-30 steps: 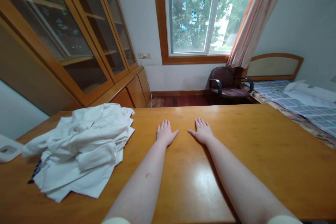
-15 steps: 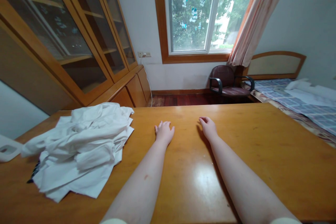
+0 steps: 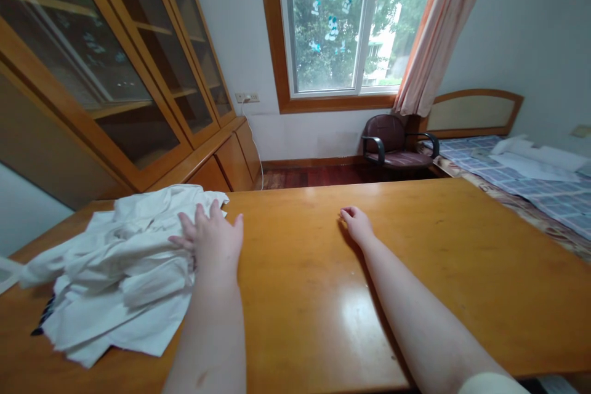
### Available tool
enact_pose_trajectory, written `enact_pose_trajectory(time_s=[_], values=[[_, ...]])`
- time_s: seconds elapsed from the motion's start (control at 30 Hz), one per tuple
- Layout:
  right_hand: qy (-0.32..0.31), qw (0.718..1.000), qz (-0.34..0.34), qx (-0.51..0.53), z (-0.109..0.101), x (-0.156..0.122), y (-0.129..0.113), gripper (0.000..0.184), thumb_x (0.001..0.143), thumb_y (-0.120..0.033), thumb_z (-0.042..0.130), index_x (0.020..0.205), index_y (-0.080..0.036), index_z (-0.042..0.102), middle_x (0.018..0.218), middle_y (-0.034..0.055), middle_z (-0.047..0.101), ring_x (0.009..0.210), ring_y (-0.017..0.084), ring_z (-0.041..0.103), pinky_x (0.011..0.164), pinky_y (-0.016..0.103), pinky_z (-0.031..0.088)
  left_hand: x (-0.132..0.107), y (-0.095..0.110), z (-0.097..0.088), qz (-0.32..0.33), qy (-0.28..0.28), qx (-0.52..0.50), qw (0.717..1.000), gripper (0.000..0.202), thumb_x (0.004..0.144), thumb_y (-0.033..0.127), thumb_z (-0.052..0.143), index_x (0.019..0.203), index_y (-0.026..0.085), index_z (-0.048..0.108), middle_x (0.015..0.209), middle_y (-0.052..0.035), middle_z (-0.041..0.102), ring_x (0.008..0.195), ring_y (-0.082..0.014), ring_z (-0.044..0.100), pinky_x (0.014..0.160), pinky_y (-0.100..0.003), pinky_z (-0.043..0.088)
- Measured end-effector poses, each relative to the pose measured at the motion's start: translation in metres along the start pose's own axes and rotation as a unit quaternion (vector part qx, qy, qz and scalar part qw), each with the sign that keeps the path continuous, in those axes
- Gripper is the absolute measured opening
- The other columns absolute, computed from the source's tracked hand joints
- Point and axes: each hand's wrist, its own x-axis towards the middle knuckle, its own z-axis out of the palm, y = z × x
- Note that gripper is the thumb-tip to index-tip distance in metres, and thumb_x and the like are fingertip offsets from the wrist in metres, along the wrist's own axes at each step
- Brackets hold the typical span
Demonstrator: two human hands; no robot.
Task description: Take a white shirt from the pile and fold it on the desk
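Observation:
A crumpled heap of white cloth (image 3: 133, 271), perhaps several garments, lies on the left of the wooden table (image 3: 295, 295). My left hand (image 3: 212, 237) is open with its fingers spread, over the right edge of this heap; whether the fingertips touch the cloth I cannot tell. Farther right, my right hand (image 3: 359, 225) rests at the table's surface near the far edge, fingers curled together with nothing visible in them. A dark patterned bit of fabric (image 3: 44, 317) pokes out from under the heap's left side.
A white object (image 3: 8, 274) is cut off at the left edge. Beyond the table stand a glass-door cabinet (image 3: 133, 74), a maroon armchair (image 3: 390, 141) and a bed (image 3: 521, 166). A white cord (image 3: 253, 141) hangs from the wall socket (image 3: 247, 98).
My left hand has moved left from the bare tabletop to the white cloth heap, its fingers spreading wider. My right hand keeps its curled pose on the table. The view has shifted slightly.

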Motion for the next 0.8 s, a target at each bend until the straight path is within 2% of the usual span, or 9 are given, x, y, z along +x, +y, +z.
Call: enact_pose_trajectory(time_s=[0.1,0.27,0.37,0.43,0.5,0.57,0.67,0.73,0.8], values=[[0.001,1.000,0.002,-0.009,-0.001,-0.002,-0.004,0.027,0.079,-0.041,0.051,0.088,-0.019,0.065,0.085,0.0052,0.069,0.081,0.018,0.063,0.076,0.030,0.047,0.005,-0.029,-0.004,-0.044,0.021,0.055,0.997,0.067,0.080,0.057,0.044,0.134,0.018,0.044,0.145,-0.0188,0.032,0.135,-0.0433,0.011,0.097,-0.070,0.014],[-0.001,0.999,0.007,-0.036,-0.003,-0.004,-0.010,0.026,0.079,-0.041,0.051,0.087,-0.020,0.065,0.085,0.0049,0.069,0.081,0.018,0.063,0.076,0.030,0.046,0.006,-0.066,0.006,-0.070,0.069,0.088,0.991,0.075,0.071,0.063,0.051,0.131,0.019,0.047,0.148,-0.0208,0.024,0.136,-0.0450,0.005,0.092,-0.073,0.016],[-0.004,0.999,0.002,-0.042,-0.004,-0.005,-0.011,0.027,0.080,-0.042,0.050,0.086,-0.021,0.065,0.084,0.0045,0.069,0.081,0.018,0.062,0.075,0.029,0.046,0.008,-0.080,0.013,-0.072,0.134,0.036,0.988,0.051,0.072,0.048,0.056,0.117,0.025,0.059,0.136,-0.0152,0.046,0.131,-0.0428,0.022,0.089,-0.073,0.021],[-0.004,0.999,-0.003,-0.040,-0.004,-0.006,-0.011,0.028,0.080,-0.043,0.049,0.086,-0.020,0.065,0.083,0.0042,0.069,0.080,0.018,0.062,0.074,0.028,0.046,0.010,-0.085,0.016,-0.073,0.176,-0.003,0.982,0.029,0.072,0.034,0.055,0.098,0.026,0.067,0.112,-0.0104,0.064,0.120,-0.0395,0.039,0.087,-0.072,0.025],[-0.005,0.999,-0.007,-0.041,-0.004,-0.006,-0.011,0.029,0.081,-0.043,0.048,0.084,-0.020,0.065,0.083,0.0040,0.069,0.079,0.018,0.062,0.073,0.028,0.045,0.013,-0.089,0.019,-0.064,0.214,-0.036,0.974,0.022,0.070,0.025,0.055,0.087,0.024,0.068,0.089,-0.0091,0.068,0.103,-0.0361,0.052,0.083,-0.067,0.034],[-0.008,0.999,-0.010,-0.045,-0.004,-0.006,-0.010,0.029,0.081,-0.044,0.048,0.083,-0.020,0.065,0.082,0.0040,0.069,0.078,0.018,0.062,0.072,0.027,0.045,0.014,-0.092,0.022,-0.029,0.267,-0.071,0.961,0.023,0.069,0.023,0.054,0.088,0.019,0.067,0.079,-0.0098,0.067,0.088,-0.0322,0.057,0.077,-0.058,0.041],[-0.013,0.998,-0.009,-0.053,-0.003,-0.005,-0.010,0.030,0.081,-0.044,0.047,0.082,-0.021,0.065,0.081,0.0040,0.069,0.077,0.017,0.062,0.070,0.027,0.044,0.009,-0.092,0.026,0.059,0.346,-0.132,0.927,0.021,0.069,0.025,0.055,0.086,0.015,0.064,0.072,-0.0099,0.063,0.076,-0.0278,0.057,0.073,-0.047,0.045],[-0.014,0.998,-0.005,-0.055,-0.003,-0.005,-0.010,0.030,0.081,-0.045,0.047,0.082,-0.021,0.064,0.081,0.0039,0.069,0.076,0.017,0.061,0.069,0.026,0.044,0.002,-0.084,0.028,0.113,0.362,-0.164,0.910,0.018,0.070,0.028,0.058,0.082,0.015,0.063,0.070,-0.0096,0.062,0.073,-0.0260,0.057,0.072,-0.041,0.044],[-0.014,0.998,-0.002,-0.055,-0.003,-0.005,-0.011,0.030,0.081,-0.045,0.047,0.081,-0.021,0.064,0.081,0.0037,0.069,0.076,0.017,0.061,0.068,0.026,0.044,-0.009,-0.071,0.029,0.170,0.353,-0.184,0.901,0.016,0.071,0.028,0.061,0.081,0.016,0.062,0.070,-0.0095,0.063,0.070,-0.0242,0.057,0.070,-0.037,0.043]])
